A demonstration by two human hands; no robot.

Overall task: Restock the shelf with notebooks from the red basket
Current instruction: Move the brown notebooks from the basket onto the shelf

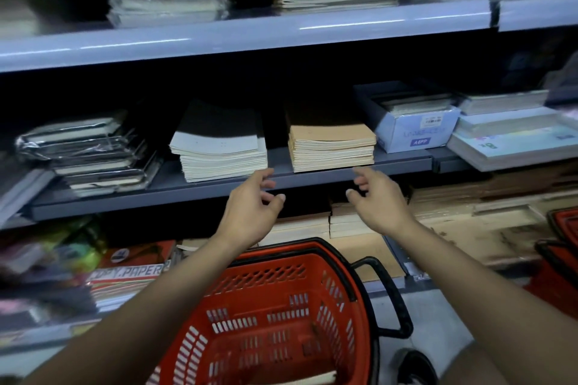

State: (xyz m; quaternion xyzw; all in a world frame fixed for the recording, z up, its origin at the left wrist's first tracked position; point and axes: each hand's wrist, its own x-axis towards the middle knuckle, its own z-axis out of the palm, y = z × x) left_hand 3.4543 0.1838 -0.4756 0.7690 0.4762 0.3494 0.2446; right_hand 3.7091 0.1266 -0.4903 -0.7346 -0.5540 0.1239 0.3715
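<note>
Both hands reach toward the front edge of the middle shelf (194, 189), and neither holds anything. The left hand (250, 206) has loosely curved fingers with the thumb apart, its fingertips just at the shelf lip. The right hand (380, 200) is likewise relaxed and spread, just below the lip. Directly above and between them, on the shelf, sits a tan stack (331, 142) of notebooks; just to its left is a cream stack (220, 156) with a dark-shadowed top. Farther left lie wrapped black notebooks (90, 153); to the right stands a pale blue box (416, 131). Below the arms, the red basket (281, 319) with black handles rests near the floor, and one pale notebook (312, 380) shows at its bottom edge. More paper stacks fill the top shelf (250, 37).
</note>
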